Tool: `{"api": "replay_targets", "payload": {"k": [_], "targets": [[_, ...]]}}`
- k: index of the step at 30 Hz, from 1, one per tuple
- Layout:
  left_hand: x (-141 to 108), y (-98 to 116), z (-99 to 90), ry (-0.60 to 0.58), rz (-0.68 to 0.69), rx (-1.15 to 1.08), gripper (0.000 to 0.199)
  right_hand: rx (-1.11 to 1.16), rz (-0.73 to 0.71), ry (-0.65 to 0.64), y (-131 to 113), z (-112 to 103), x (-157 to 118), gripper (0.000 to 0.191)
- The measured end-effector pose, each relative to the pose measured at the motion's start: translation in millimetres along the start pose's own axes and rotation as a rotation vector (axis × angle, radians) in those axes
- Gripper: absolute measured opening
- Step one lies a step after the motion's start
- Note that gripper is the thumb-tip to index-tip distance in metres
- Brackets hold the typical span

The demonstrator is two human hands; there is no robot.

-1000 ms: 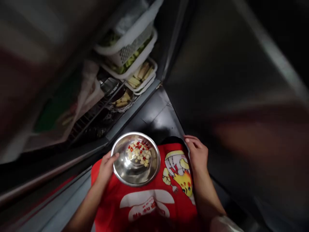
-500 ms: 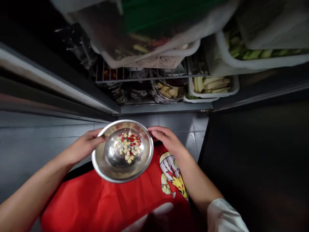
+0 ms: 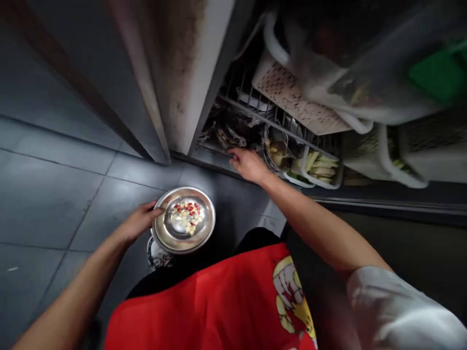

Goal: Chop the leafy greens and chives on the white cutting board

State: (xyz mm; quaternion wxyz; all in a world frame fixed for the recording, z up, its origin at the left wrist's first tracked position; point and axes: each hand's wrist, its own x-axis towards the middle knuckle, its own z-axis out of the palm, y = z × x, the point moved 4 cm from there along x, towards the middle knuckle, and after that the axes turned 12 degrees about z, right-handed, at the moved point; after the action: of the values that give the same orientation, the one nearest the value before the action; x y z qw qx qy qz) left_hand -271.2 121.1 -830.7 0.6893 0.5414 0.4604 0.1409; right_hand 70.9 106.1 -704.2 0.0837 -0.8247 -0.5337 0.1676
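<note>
My left hand [image 3: 143, 221] grips the left rim of a round metal bowl [image 3: 207, 224], thumb over the edge. Inside the bowl are small pale cubes and red chili pieces [image 3: 187, 215]. My right hand [image 3: 248, 164] reaches to the lowest shelf, fingers apart and holding nothing. Just behind its fingertips are plastic-wrapped bowls [image 3: 229, 136] in shadow. To its right stands a wrapped metal bowl of yellowish chunks [image 3: 276, 151]. Farther right a white basket [image 3: 339, 180] holds pale green vegetable strips.
A wire rack [image 3: 277, 121] above my right hand carries a perforated basket [image 3: 292, 97]. White baskets and a green item [image 3: 438, 73] are at the upper right. The pale cabinet side [image 3: 197, 73] rises on the left, over a tiled floor [image 3: 83, 194].
My right hand has let go of the bowl and moved forward to the lowest shelf. The bowl stays in my left hand, lower down. The view has turned and the cabinet appears farther right.
</note>
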Motion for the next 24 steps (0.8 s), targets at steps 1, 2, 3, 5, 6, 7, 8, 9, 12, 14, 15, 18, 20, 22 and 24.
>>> {"api": "replay_targets", "payload": {"k": [1,2,3,5,6,7,8,9,12,14,15,18,20,22,24], "targets": [[4,-14,8.1,-0.012,-0.023,-0.052,0.055,-0.089,-0.031,0.086,-2,-11,5,0.040],[9,-26,15.7,-0.026,-0.047,-0.094,0.055,-0.161,-0.053,0.179,-3,-21,10,0.046],[15,-38,22.0,-0.036,-0.064,-0.124,0.055,-0.220,-0.071,0.265,-3,-30,15,0.051],[32,-56,31.2,-0.072,-0.065,-0.145,0.052,-0.311,-0.093,0.406,1,-42,29,0.056],[43,-62,34.4,-0.092,-0.046,-0.136,0.051,-0.343,-0.095,0.454,5,-44,36,0.058],[55,-66,37.4,-0.112,-0.019,-0.116,0.049,-0.365,-0.093,0.488,10,-44,44,0.060],[66,-69,40.8,-0.128,0.015,-0.087,0.048,-0.376,-0.087,0.510,15,-43,50,0.061],[77,-71,44.9,-0.133,0.047,-0.051,0.047,-0.377,-0.078,0.525,20,-40,56,0.063],[90,-72,61.3,-0.080,0.092,0.047,0.047,-0.357,-0.076,0.512,34,-27,62,0.067],[81,-72,73.4,-0.056,0.076,0.057,0.048,-0.348,-0.087,0.483,39,-19,59,0.068],[74,-72,78.5,-0.062,0.053,0.043,0.048,-0.343,-0.090,0.470,40,-17,58,0.069],[56,-67,85.0,-0.109,-0.005,0.002,0.044,-0.302,-0.085,0.483,44,-21,61,0.067],[54,-63,81.8,-0.116,0.011,0.029,0.040,-0.259,-0.084,0.516,47,-27,66,0.060],[61,-62,77.0,-0.110,0.046,0.079,0.038,-0.226,-0.096,0.534,50,-29,71,0.055],[72,-69,73.1,-0.084,0.045,0.122,0.037,-0.215,-0.093,0.527,52,-28,71,0.055]]}}
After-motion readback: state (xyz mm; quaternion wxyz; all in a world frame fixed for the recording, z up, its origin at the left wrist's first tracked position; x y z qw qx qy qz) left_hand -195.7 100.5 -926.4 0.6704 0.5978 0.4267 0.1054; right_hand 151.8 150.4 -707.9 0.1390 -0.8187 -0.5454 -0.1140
